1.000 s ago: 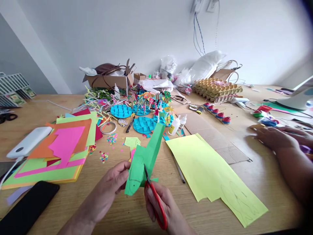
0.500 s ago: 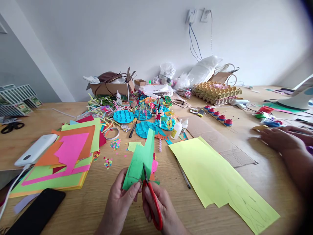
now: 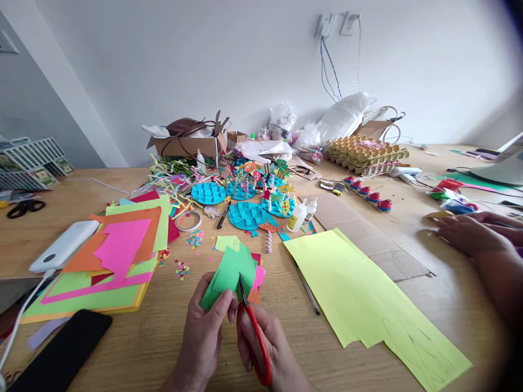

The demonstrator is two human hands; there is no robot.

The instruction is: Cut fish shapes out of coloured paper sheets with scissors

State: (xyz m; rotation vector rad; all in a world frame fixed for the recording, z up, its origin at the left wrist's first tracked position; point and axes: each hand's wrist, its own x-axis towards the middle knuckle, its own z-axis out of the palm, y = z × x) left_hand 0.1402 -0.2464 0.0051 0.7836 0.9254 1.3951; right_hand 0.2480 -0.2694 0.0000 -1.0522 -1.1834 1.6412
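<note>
A piece of green paper [image 3: 231,272] is pinched between the thumb and fingers of my left hand [image 3: 206,324], low in the middle of the view. My right hand [image 3: 267,340] is closed round red-handled scissors [image 3: 261,348]; their blades meet the green paper at its right part. Behind the green paper lie pink and orange scraps [image 3: 256,280] and a small pale yellow-green piece [image 3: 225,243]. To the right, a large yellow-green sheet [image 3: 351,283] with pencil lines rests on the table.
Stacked coloured paper [image 3: 126,247], a white power bank [image 3: 64,246] and a black phone [image 3: 65,351] are on the left. Blue discs [image 3: 247,215] and glue bottles [image 3: 297,216] stand behind. Another person's hand [image 3: 469,234] rests at the right.
The green paper has turned and tilted, so its long upright strip no longer shows. The view has shifted slightly. Both hands keep their hold.
</note>
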